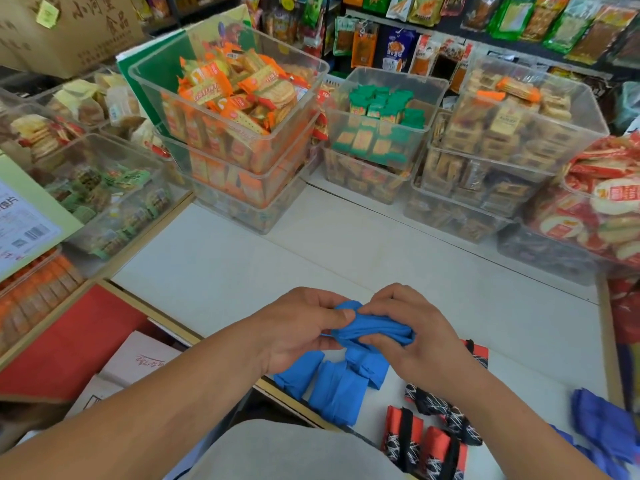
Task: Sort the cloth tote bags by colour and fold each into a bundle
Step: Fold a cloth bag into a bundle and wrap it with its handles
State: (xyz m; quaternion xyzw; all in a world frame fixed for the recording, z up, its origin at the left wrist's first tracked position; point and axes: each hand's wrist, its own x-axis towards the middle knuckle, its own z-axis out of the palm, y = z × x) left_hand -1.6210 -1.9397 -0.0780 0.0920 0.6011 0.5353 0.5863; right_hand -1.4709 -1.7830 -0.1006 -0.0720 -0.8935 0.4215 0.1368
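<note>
Bag (372, 329) soft, light, springs open.
Left hand (298, 327), right hand (412, 332) both clamped on roll ends.

Cardboard box (79, 29), upper left of the frame: two lines of large brown Chinese characters. The first line begins "小河", and its third character is uncertain. The second line reads "食品". A yellow sticker (46, 12) on the same box is illegible.

White label (24, 223), left edge: bold heading cut off by the frame, ending in "片", with a barcode (36, 233) below it. The fine print is unreadable.

White carton (142, 358), lower left: red script, illegible.

Snack packets in the bins: print too small to read.
</note>
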